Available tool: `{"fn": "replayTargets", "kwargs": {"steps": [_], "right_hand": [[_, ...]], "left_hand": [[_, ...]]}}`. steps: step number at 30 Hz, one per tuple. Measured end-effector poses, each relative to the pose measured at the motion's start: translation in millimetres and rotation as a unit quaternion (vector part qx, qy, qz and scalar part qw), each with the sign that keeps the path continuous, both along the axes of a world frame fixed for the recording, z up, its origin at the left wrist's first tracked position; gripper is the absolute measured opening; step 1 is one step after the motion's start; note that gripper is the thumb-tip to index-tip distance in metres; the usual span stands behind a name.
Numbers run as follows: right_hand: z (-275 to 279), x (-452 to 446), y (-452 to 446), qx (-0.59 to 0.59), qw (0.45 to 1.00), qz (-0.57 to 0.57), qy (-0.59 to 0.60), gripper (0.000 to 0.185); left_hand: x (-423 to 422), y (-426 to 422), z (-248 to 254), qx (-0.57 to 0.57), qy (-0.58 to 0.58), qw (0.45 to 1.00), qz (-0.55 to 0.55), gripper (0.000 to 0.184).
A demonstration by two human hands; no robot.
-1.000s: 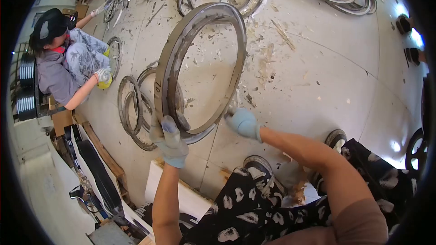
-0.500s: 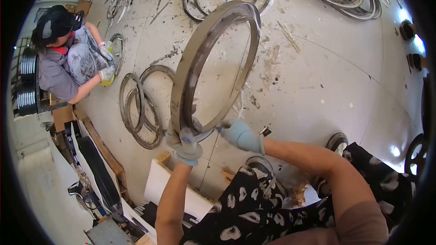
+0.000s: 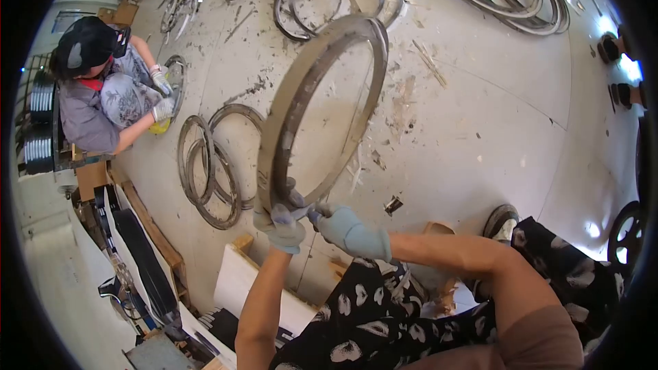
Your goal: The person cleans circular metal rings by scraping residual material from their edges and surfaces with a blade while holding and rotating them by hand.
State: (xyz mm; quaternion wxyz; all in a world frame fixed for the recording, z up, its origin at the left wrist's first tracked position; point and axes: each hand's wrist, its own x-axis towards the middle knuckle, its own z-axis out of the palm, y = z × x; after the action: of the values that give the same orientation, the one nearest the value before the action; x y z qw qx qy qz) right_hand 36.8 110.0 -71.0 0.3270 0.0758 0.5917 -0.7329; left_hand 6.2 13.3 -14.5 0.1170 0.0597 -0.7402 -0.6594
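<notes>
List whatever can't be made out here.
All in the head view:
- Whatever the right hand may hold: its own fingers cover the grip.
- Full marking on the raised ring: too small and blurred.
- Whole black wheel, far right: cut off by the dark lens edge.

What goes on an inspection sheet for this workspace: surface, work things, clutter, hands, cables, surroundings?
surface: pale floor, littered
job's things: held rim, raised and tilted; loose rims on the floor
clutter: scraps strewn about
grippers: left hand grips the held rim low; right hand has fingers at its lower edge, hold unclear
cables: can't tell amid the dark gear at left
surroundings: co-worker crouches at left
</notes>
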Motion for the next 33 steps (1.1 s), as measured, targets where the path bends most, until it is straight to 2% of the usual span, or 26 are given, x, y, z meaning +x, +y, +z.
{"fn": "replayTargets", "kwargs": {"steps": [1,3,4,6,8,9,11,13,14,15,17,18,19,20,22,24,28,30,31,33], "right_hand": [[6.7,-5.4,1.1,-0.004,1.0,0.002,0.006,0.029],[22.8,-5.9,13.2,-0.062,0.983,0.028,-0.173,0.025],[27.5,-4.4,15.4,-0.06,0.982,0.027,-0.178,0.025],[36.1,-3.7,10.3,-0.137,0.963,-0.015,-0.231,0.026],[41.8,-2.9,7.3,-0.138,0.962,-0.01,-0.235,0.026],[43.2,-2.9,7.4,-0.136,0.962,-0.007,-0.236,0.025],[33.0,1.4,3.0,-0.169,0.952,-0.007,-0.254,0.024],[14.1,3.5,-4.1,-0.205,0.94,-0.004,-0.271,0.023],[-0.5,4.2,-3.1,-0.087,0.981,0.043,-0.167,0.026],[-17.7,6.1,-0.5,0.035,0.994,0.087,-0.059,0.031],[-68.8,5.9,20.4,0.145,0.987,0.033,0.067,0.031],[-84.0,-7.1,33.2,0.225,0.971,0.035,0.075,0.03],[-88.9,-17.4,39.4,0.301,0.949,0.037,0.083,0.029],[-86.4,-17.6,38.5,0.299,0.95,0.038,0.082,0.029],[-63.1,-26.5,39.3,0.236,0.967,0.077,0.059,0.027],[-19.0,20.8,-13.9,0.156,0.983,0.019,0.089,0.032],[-20.0,5.0,-11.3,0.096,0.991,0.042,0.088,0.033],[-39.4,-16.8,19.2,0.142,0.982,0.109,-0.058,0.034],[-31.9,-4.8,2.7,0.141,0.982,0.11,-0.058,0.034],[-3.9,28.7,-40.2,0.051,0.998,0.018,0.025,0.036]], "left_hand": [[1.0,-2.3,0.6,-0.006,-0.006,1.0,-0.009,0.072],[4.9,-5.1,-3.9,-0.009,-0.02,1.0,-0.021,0.07],[6.1,-8.2,-6.5,-0.01,-0.017,0.999,-0.036,0.069],[10.0,-14.2,-10.2,-0.014,-0.015,0.999,-0.045,0.068],[10.5,-17.9,-14.6,0.059,-0.04,0.997,-0.026,0.072],[10.4,-21.1,-18.6,0.06,-0.04,0.997,-0.028,0.072],[14.2,-28.5,-25.4,-0.003,0.002,0.998,-0.058,0.074],[17.5,-26.5,-20.3,-0.006,-0.004,0.998,-0.055,0.073],[17.9,-25.0,-16.0,-0.007,-0.011,0.999,-0.053,0.073],[15.4,-23.3,-7.1,-0.008,-0.012,0.999,-0.053,0.073],[1.8,-17.6,18.7,-0.073,-0.053,0.996,0.007,0.072],[-6.5,-18.1,31.0,-0.074,-0.054,0.996,0.009,0.072],[-15.4,-20.5,44.8,-0.129,-0.053,0.99,-0.019,0.072],[-21.5,-20.6,53.2,-0.182,-0.05,0.981,-0.048,0.072],[-24.1,-13.2,56.6,-0.161,-0.067,0.984,-0.026,0.071],[-24.2,-8.7,58.3,-0.148,-0.075,0.986,-0.01,0.071],[-18.1,-23.5,44.8,-0.116,-0.07,0.99,0.035,0.073],[-13.1,-26.6,41.9,-0.092,-0.079,0.992,0.036,0.077],[-9.4,-27.6,40.3,-0.093,-0.08,0.992,0.037,0.077],[0.1,-23.7,38.0,-0.1,-0.063,0.993,0.023,0.077]]}}
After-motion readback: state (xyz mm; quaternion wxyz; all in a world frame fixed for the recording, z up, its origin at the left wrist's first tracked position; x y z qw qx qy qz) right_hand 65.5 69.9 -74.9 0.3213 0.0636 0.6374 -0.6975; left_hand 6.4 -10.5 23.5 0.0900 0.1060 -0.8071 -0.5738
